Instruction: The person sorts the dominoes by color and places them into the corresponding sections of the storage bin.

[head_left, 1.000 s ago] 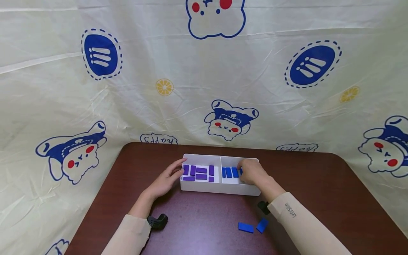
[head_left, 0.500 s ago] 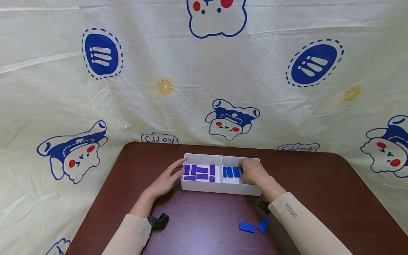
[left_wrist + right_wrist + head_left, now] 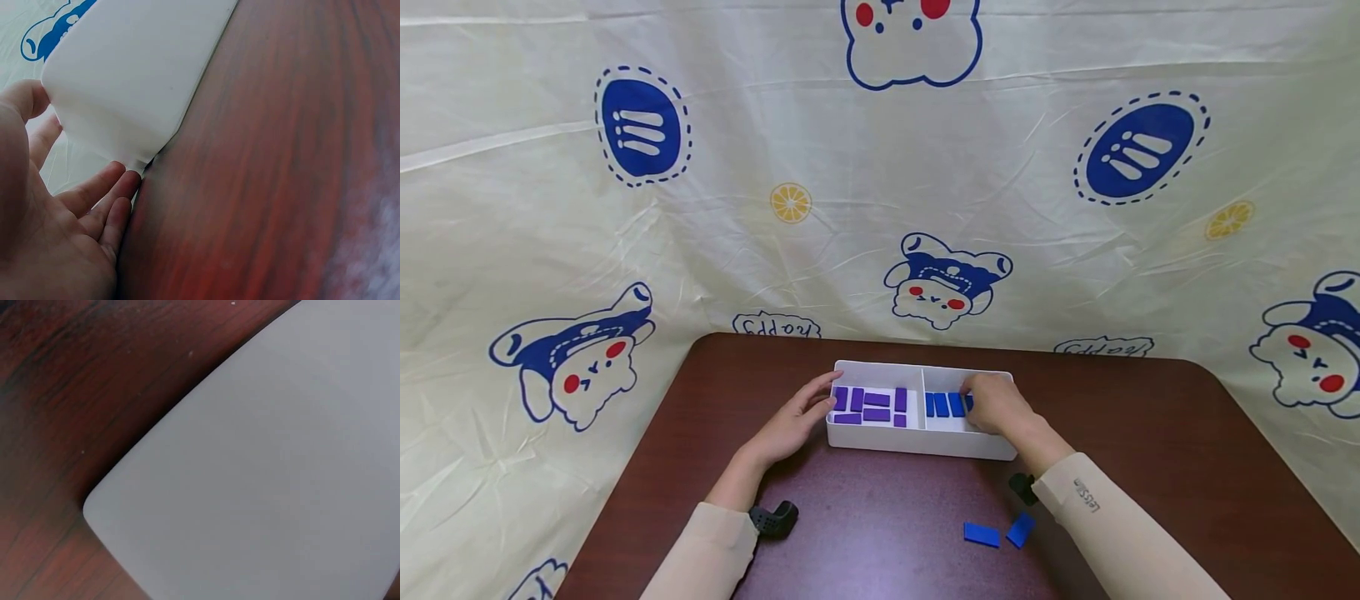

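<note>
In the head view, a white two-compartment box stands on the table. My left hand rests against its left end; in the left wrist view, the loosely extended fingers and the thumb lie at the box's end wall. My right hand reaches into the right compartment, fingers pointing down, pinching a flat blue block that mostly hides behind it. Several blue blocks stand in a row just left of those fingers. Purple blocks lie in the left compartment. The right wrist view shows only the box wall and table.
Two loose blue blocks lie on the dark brown table in front of the box, near the right sleeve. A printed white curtain hangs behind the table. Black bands sit on both wrists.
</note>
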Demonstrator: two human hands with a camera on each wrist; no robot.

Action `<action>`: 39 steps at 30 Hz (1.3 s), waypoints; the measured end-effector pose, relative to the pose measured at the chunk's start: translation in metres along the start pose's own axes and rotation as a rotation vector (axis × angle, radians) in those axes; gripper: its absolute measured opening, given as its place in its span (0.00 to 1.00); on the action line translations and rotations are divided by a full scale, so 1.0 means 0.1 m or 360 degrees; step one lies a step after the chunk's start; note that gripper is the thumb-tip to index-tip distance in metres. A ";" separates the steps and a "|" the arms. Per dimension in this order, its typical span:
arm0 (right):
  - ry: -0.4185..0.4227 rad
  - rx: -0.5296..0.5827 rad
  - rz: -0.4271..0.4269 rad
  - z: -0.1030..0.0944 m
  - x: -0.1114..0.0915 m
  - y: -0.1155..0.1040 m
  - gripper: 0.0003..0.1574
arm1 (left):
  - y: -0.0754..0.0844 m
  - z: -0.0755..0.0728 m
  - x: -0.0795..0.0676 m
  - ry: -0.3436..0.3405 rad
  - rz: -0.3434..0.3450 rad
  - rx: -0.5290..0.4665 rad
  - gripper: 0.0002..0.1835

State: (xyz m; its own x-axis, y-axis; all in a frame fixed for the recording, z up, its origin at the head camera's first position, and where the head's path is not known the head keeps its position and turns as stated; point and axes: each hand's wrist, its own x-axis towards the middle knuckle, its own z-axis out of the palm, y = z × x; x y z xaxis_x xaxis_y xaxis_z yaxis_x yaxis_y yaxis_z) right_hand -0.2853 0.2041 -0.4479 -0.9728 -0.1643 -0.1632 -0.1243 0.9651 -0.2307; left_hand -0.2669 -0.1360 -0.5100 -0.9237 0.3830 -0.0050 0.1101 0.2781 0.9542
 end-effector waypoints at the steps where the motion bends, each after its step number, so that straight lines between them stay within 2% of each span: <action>1: 0.0006 -0.0006 -0.0005 0.00 0.00 0.00 0.25 | 0.00 0.00 0.00 0.0003 -0.0006 -0.0002 0.27; 8: 0.0013 -0.0015 -0.0013 0.01 0.00 0.01 0.24 | -0.02 -0.01 0.00 0.0015 -0.0024 0.0019 0.26; 13: 0.0001 0.0014 -0.0004 0.00 -0.02 0.01 0.24 | -0.02 0.00 0.00 0.0014 0.0001 0.0026 0.27; 23: 0.0015 0.0056 -0.0012 -0.10 -0.06 0.01 0.25 | -0.04 0.00 0.02 0.0000 0.0016 0.0012 0.27; 39: 0.0107 0.0114 -0.0139 -0.33 -0.41 0.01 0.25 | -0.02 0.02 0.01 0.0022 0.0024 0.0026 0.27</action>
State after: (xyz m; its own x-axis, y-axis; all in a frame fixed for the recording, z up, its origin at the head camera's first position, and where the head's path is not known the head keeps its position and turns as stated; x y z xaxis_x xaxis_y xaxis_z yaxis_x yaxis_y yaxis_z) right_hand -0.2516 0.2187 -0.4094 -0.9701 -0.2306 -0.0756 -0.1970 0.9303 -0.3094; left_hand -0.2672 -0.1340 -0.5125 -0.9269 0.3750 0.0137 0.1300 0.2865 0.9492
